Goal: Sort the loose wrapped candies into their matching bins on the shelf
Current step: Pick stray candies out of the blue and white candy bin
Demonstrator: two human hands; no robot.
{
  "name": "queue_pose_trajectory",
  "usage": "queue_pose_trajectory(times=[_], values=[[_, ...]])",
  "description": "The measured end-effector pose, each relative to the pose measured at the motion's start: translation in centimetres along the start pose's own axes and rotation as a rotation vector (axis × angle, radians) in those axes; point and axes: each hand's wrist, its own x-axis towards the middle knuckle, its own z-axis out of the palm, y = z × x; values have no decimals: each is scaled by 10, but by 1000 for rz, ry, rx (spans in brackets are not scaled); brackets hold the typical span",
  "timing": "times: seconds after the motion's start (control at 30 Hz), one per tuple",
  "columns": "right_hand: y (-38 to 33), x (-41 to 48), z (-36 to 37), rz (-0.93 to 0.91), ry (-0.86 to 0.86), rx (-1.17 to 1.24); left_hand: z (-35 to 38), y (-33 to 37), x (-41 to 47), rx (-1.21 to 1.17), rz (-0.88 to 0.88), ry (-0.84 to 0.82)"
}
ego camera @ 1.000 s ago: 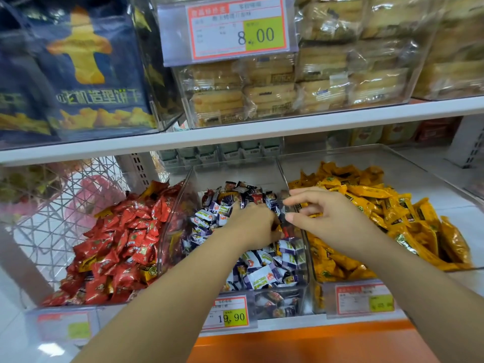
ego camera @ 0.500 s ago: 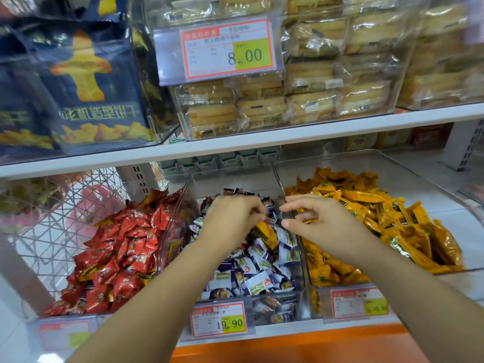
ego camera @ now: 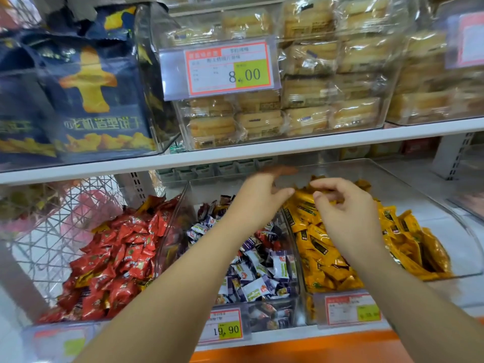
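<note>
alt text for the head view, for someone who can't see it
A person's left hand and right hand hover close together at a clear bin of yellow candies on a shop shelf. Purple-and-white candies and red candies lie heaped to its left.

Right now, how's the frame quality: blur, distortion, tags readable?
Head view: left hand smeared by motion blur at the fingertips, right hand sharper; head view: 8.00 tag and 19.90 tag readable, price tag under the yellow candies too soft; head view: wide-angle lens bows the shelf edge.
</note>
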Motion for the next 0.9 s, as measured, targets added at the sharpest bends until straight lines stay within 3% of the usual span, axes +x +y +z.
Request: queue_pose_trajectory(times=[0.1, 0.27, 0.43, 0.6, 0.67, 0.9], values=[[0, -1, 3, -25, -82, -37, -17, -28, -15, 70, -75, -127], [-1, -7, 18, -19, -368, -151, -40, -62, -38, 461, -164, -481], [-3, -9, 23, -2, -430, -172, -40, -68, -43, 725, -128, -518], [-1, -8, 21, 3, -442, -141, -37, -64, -30, 502, -99, -222], [0, -7, 21, -3, -437, -141, -26, -66, -16, 468, -84, -196], [2, -6, 20, -18, -465, -99, 8, -71, 24, 378, -169, -547]])
